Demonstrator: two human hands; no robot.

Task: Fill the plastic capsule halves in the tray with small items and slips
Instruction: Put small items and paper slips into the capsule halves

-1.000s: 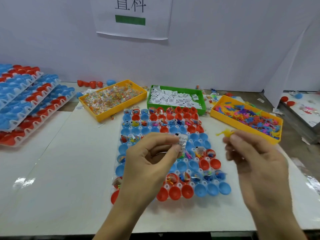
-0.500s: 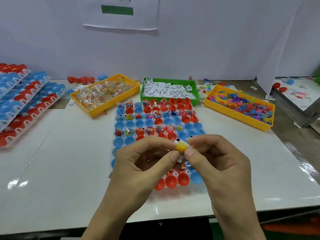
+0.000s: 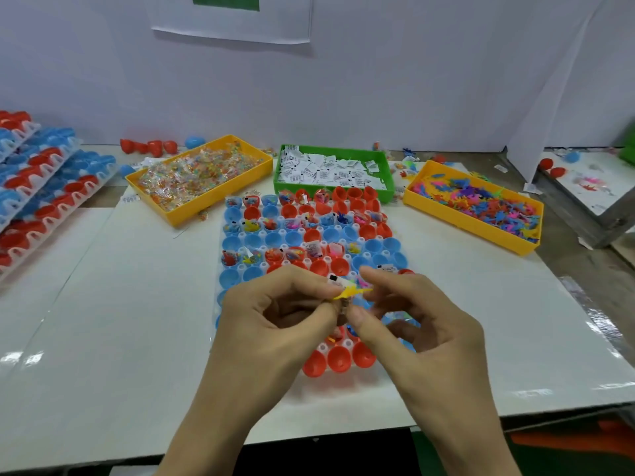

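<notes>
Yellow toy (image 3: 350,291) (print illegible) with slip (image 3: 336,280)

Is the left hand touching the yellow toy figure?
Touching. The head view shows the left hand pinching the yellow toy figure and a paper slip at its fingertips.

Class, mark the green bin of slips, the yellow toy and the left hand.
green bin (image 3: 279,173), head view, left wall.
yellow toy (image 3: 350,292), head view, its body.
left hand (image 3: 275,324), head view, back of hand.
</notes>
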